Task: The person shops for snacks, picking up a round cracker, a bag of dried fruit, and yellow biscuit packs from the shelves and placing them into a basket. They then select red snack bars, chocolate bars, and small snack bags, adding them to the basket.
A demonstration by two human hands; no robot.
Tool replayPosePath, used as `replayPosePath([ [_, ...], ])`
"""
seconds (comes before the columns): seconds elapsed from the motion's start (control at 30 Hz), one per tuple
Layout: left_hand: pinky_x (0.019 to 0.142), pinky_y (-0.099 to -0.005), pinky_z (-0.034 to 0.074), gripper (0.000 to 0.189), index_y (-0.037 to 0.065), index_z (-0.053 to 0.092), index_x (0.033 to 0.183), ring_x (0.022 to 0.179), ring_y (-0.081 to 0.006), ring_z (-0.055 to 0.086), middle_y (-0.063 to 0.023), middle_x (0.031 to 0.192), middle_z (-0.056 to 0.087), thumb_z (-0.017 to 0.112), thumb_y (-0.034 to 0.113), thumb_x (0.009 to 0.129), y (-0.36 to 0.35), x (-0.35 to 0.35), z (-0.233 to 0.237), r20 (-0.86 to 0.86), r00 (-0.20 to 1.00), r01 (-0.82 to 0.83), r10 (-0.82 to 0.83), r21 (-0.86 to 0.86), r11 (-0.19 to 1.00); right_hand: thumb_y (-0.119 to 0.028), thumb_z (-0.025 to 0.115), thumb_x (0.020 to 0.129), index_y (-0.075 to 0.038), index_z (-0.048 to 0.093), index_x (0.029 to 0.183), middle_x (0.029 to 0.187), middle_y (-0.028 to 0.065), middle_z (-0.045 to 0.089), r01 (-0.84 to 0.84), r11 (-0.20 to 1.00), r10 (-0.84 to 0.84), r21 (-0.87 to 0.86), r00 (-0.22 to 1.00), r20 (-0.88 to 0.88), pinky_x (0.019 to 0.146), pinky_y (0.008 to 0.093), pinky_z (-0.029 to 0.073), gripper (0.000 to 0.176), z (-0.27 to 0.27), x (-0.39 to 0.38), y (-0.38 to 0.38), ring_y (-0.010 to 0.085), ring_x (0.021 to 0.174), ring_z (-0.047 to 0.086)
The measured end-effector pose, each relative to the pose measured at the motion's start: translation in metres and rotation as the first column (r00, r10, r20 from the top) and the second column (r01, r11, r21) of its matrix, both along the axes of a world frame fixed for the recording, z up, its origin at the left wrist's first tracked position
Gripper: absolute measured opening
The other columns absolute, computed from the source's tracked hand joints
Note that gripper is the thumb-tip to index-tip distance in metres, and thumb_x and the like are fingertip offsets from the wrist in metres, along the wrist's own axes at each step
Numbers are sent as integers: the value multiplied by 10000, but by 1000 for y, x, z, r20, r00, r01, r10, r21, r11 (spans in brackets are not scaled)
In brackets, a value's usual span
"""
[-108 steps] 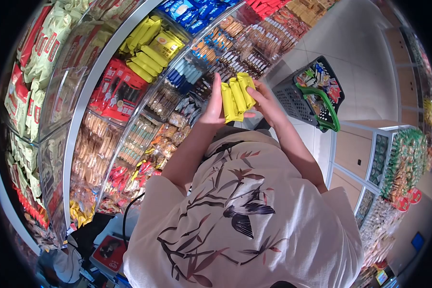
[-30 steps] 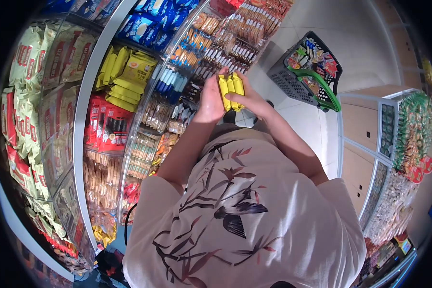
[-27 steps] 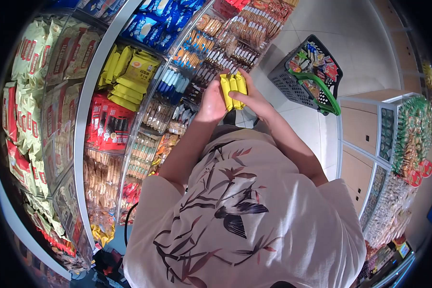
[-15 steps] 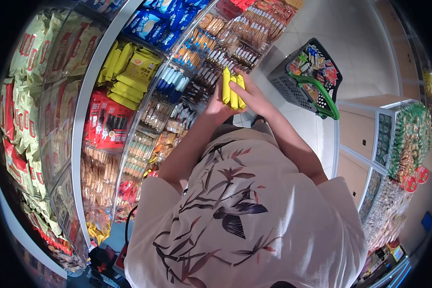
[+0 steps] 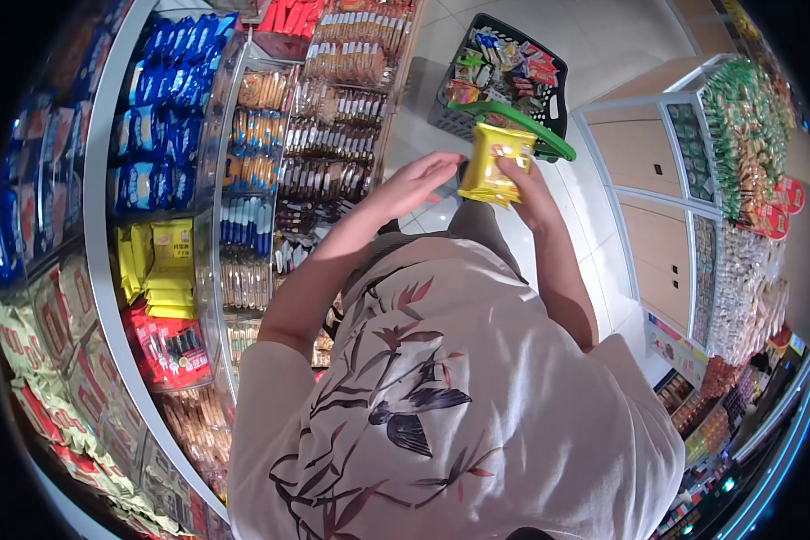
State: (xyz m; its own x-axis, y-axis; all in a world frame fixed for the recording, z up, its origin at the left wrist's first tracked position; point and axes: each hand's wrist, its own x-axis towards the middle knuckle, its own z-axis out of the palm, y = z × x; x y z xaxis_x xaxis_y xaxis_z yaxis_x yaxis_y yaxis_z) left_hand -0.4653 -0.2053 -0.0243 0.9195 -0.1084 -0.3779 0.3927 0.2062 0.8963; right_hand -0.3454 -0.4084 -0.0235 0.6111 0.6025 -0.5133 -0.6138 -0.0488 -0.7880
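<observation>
Packed snack shelves (image 5: 96, 225) along left. Tiled floor (image 5: 603, 40) beyond, pale cabinet (image 5: 639, 238) at right. On floor, dark basket (image 5: 453, 119) holding snacks (image 5: 517, 67), green handle (image 5: 542, 133) raised. Left hand (image 5: 416, 186) loosely spread, apparently holding nothing. Right hand (image 5: 533, 191) grasps yellow packets (image 5: 488, 148), near handle; touching or apart, cannot tell. Step, as judged: one-handed hold beside basket. Next move calls for steady grip, keeping packets together.

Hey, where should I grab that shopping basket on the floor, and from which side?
Probably by the middle of its green handle, coming from your own side: the handle lies along the basket's near side. Your left hand, open and empty, seems better suited; your right hand grips yellow packets.
</observation>
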Motion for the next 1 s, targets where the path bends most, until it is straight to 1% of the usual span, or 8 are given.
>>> replayPosePath([
  [0.2, 916, -357, 448, 411, 54, 522, 1256, 1122, -284, 549, -162, 1231, 559, 567, 305, 933, -11, 116, -34, 223, 975, -136, -3, 604, 785, -395, 551, 940, -124, 459, 1324, 1163, 31, 600, 508, 861, -498, 35, 854, -149, 858, 372, 489, 479, -31, 106, -106, 208, 1082, 592],
  [0.4, 824, -405, 458, 309, 64, 590, 1118, 983, -336, 581, -157, 1049, 614, 586, 291, 909, -59, 226, -64, 298, 948, -302, 114, 725, 618, -268, 693, 859, 20, 463, 1197, 1033, 118, 631, 342, 906, -247, -250, 906, 344, 759, 303, 543, 500, -71, 233, -129, 196, 890, 658],
  [0.47, 751, -391, 483, 260, 86, 629, 989, 858, -281, 631, -89, 931, 651, 556, 325, 920, -87, 245, -73, 20, 962, -217, 272, 660, 719, -320, 728, 816, 8, 459, 1150, 1014, 152, 648, 282, 886, -79, -367, 874, 480, 743, 335, 541, 540, -108, 264, -129, 240, 884, 671],
  [0.53, 656, -365, 488, 247, 97, 638, 873, 751, -255, 643, -54, 824, 654, 567, 331, 912, -109, 260, -60, 36, 976, -132, 213, 879, 457, -362, 750, 775, -8, 446, 1132, 996, 194, 657, 121, 696, 311, -708, 838, 449, 759, 370, 526, 588, -126, 290, -123, 305, 906, 668],
  [0.67, 540, -339, 465, 218, 111, 604, 753, 593, -219, 619, -18, 711, 631, 609, 284, 886, -113, 271, -61, 9, 939, -153, 344, 906, 395, -428, 751, 742, -12, 444, 1133, 1010, 220, 652, -152, 608, 540, -779, 799, 266, 806, 432, 499, 648, -207, 321, -113, 376, 961, 635],
  [0.83, 510, -330, 451, 146, 116, 592, 747, 530, -210, 584, -13, 648, 596, 663, 204, 840, -115, 270, -69, 43, 927, -173, 374, 931, 323, -453, 758, 719, -3, 402, 1229, 1040, 227, 642, -240, 610, 637, -755, 715, 288, 819, 434, 496, 768, -271, 352, -69, 385, 978, 629],
  [0.93, 513, -331, 455, 127, 113, 592, 756, 545, -209, 591, -14, 639, 591, 656, 181, 841, -115, 272, -68, 15, 918, -160, 397, 929, 333, -386, 763, 748, -6, 430, 1258, 1038, 184, 657, -106, 744, 430, -660, 832, 351, 791, 392, 513, 718, -321, 371, -43, 322, 947, 658],
  [1.0, 517, -334, 459, 108, 108, 594, 766, 562, -211, 597, -16, 645, 593, 646, 168, 839, -114, 274, -68, -13, 920, -139, 391, 924, 357, -423, 737, 778, -31, 465, 1243, 1064, 120, 652, -151, 924, 222, -351, 960, 170, 808, 396, 500, 667, -366, 385, -27, 245, 966, 649],
])
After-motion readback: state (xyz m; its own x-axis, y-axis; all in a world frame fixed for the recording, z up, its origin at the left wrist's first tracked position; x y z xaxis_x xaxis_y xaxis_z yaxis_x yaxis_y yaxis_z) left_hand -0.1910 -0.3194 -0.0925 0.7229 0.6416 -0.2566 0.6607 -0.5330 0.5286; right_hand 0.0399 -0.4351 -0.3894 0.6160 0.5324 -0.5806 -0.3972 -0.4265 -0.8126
